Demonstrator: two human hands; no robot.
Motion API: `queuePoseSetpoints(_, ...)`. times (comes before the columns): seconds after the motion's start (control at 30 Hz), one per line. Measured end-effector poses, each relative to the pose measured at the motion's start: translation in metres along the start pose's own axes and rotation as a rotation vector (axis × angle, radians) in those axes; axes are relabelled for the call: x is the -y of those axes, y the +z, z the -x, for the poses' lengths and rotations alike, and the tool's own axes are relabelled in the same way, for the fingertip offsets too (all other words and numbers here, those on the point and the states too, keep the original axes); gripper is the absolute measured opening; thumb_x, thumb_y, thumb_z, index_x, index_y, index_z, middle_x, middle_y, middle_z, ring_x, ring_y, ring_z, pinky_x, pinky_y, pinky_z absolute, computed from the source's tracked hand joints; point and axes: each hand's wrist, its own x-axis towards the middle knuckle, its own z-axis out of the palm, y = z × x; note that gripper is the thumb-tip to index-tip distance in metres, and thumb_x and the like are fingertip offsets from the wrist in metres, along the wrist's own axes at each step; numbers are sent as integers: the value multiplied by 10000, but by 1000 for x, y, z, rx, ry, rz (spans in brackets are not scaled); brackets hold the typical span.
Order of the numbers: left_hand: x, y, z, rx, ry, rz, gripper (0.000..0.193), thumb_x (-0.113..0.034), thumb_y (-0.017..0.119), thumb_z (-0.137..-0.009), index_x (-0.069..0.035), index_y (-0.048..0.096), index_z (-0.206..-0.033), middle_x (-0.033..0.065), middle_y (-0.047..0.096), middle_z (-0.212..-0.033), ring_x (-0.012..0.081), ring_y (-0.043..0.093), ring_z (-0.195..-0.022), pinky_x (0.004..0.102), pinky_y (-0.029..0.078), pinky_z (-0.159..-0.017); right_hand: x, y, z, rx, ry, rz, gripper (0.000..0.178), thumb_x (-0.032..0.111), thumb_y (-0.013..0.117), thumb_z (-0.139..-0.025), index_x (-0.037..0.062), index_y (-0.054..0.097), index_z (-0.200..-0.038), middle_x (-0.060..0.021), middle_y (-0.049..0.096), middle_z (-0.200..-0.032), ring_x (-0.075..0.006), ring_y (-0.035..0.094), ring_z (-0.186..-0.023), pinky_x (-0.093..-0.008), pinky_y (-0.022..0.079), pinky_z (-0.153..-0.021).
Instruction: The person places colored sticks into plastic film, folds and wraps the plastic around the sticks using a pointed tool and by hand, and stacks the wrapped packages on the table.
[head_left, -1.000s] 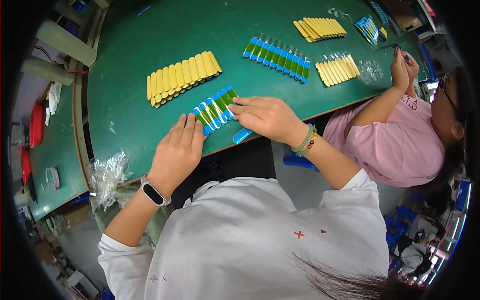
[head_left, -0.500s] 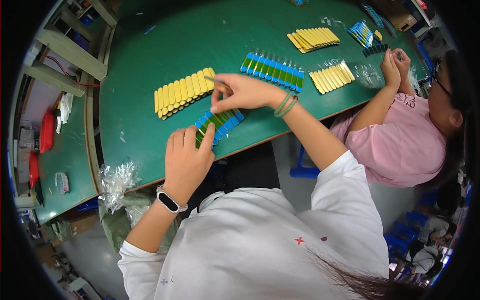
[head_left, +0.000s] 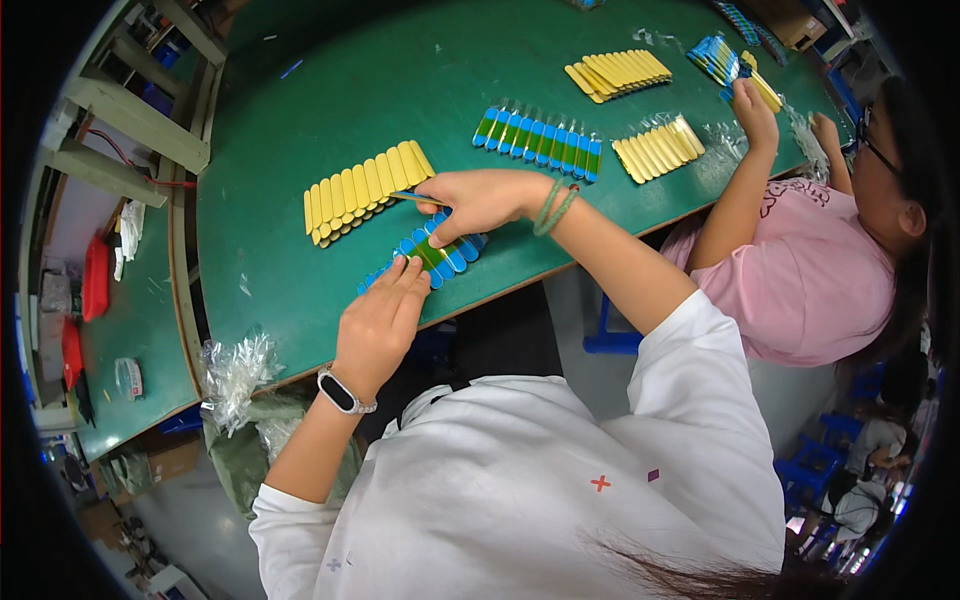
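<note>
A fanned row of small blue-and-green nail files (head_left: pixel 450 258) lies near the table's front edge. My left hand (head_left: pixel 380 312) rests on its left part, fingers stretched out and flat. Over its far side is my right hand (head_left: pixel 480 203), closed on a thin flat stick (head_left: pixel 418 199) seen nearly edge-on, perhaps one more nail file. The right thumb reaches down to the row; whether it presses on it I cannot tell. Just beyond my hands stands a stacked row of yellow nail files (head_left: pixel 365 190).
Further right on the green table (head_left: pixel 330 110) lie a clear-wrapped blue-and-green row (head_left: pixel 537 142) and two yellow rows (head_left: pixel 618 74) (head_left: pixel 658 150). A co-worker in pink (head_left: pixel 800 275) handles files at the right. Crumpled clear wrappers (head_left: pixel 240 375) hang at the near left edge.
My left hand has slid nearer to me and its fingers have flattened. My right hand has come slightly lower, and the stick has turned. The co-worker's hands have moved apart.
</note>
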Motion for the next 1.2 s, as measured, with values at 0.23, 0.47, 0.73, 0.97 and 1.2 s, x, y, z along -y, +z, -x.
queuePoseSetpoints(0.23, 7, 3, -3, -75, -76, 180, 218, -41, 678, -820, -12, 660, -1035, 136, 711, -1079, 305, 686, -1051, 372, 571, -841, 6, -7, 2, 84, 44, -142, 368, 265, 760, -803, 82, 443, -851, -9, 470, -745, -104, 467, -684, -296, 383, -571)
queuePoseSetpoints(0.47, -9, -5, -9, -8, -173, 139, 326, 4, 712, -761, 9, 643, -1079, 155, 639, -1206, 332, 623, -1134, 423, 522, -921, -5, 1, -15, 102, -23, -175, 342, 170, 755, -802, 87, 423, -802, 20, 457, -742, -83, 440, -688, -277, 350, -576)
queuePoseSetpoints(0.73, 2, -1, -11, -24, -30, -9, 326, -80, 743, -765, -15, 653, -1072, 123, 650, -1160, 281, 637, -1079, 404, 526, -891, -1, 4, -21, 198, 90, -405, 335, 129, 738, -807, 107, 404, -805, 34, 437, -741, -78, 403, -682, -265, 336, -582)
queuePoseSetpoints(0.97, 9, -11, -21, 2, 106, 3, 282, -146, 727, -801, -28, 653, -1046, 90, 672, -1047, 248, 642, -1041, 394, 517, -887, 1, 1, -17, 163, 114, -228, 291, 158, 708, -843, 113, 422, -808, 35, 441, -741, -76, 412, -677, -261, 349, -585)
queuePoseSetpoints(1.2, 14, -4, -19, -30, 250, -113, 251, -110, 714, -796, -28, 635, -1020, 98, 677, -1041, 227, 653, -993, 380, 504, -814, 9, -1, -21, 246, 222, -295, 254, 143, 695, -836, 119, 443, -818, 34, 470, -758, -76, 454, -717, -271, 376, -598)
